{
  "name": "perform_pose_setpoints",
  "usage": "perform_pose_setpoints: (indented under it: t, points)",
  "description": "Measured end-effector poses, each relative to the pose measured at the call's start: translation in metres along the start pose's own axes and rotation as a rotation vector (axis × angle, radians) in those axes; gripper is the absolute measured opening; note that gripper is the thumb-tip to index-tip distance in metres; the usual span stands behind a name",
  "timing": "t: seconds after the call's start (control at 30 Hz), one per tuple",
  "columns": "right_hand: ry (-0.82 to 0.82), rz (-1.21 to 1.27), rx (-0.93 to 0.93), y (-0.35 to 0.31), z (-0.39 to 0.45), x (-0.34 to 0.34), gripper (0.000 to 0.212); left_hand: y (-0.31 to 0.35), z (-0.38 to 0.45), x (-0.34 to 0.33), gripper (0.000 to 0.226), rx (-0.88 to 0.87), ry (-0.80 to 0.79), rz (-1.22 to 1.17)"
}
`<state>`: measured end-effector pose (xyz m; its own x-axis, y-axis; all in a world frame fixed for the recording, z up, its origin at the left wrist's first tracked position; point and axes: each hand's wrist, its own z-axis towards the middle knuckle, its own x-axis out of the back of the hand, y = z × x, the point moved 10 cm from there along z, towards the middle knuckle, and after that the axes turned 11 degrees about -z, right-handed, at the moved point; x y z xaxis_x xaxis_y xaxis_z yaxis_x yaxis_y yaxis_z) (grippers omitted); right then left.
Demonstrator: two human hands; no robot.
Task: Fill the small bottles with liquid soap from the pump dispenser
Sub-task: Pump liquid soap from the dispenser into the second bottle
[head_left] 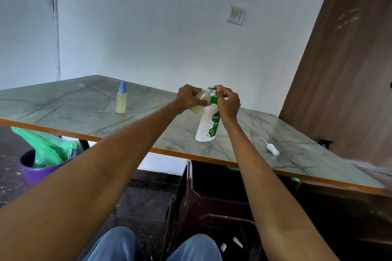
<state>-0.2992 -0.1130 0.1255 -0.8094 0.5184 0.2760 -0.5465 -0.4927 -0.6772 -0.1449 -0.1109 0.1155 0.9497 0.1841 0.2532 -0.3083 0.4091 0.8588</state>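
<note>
A: Currently, left hand (188, 97) grips the small bottle (200, 99), tilted, mouth at the green pump (214, 99) of the soap dispenser (206, 125) standing on the bench (84, 108).

B: Right hand (227, 101)?

A: Curled on the pump head. Capped filled bottle (121, 99) stands well left; loose sprayer cap (271, 148) lies right.

bare forearms without sleeves, bare hands (209, 99), blue trousers (152, 246) over both knees
</note>
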Motion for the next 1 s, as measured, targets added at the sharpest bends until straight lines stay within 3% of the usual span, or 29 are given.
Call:
perform_pose_setpoints:
  t: [1.0]
  points:
    - [-0.042, -0.098, 0.005, 0.0004, 0.0034, -0.0006, 0.025, -0.0019, -0.0057, 0.0025, 0.049, 0.007, 0.043, 0.007]
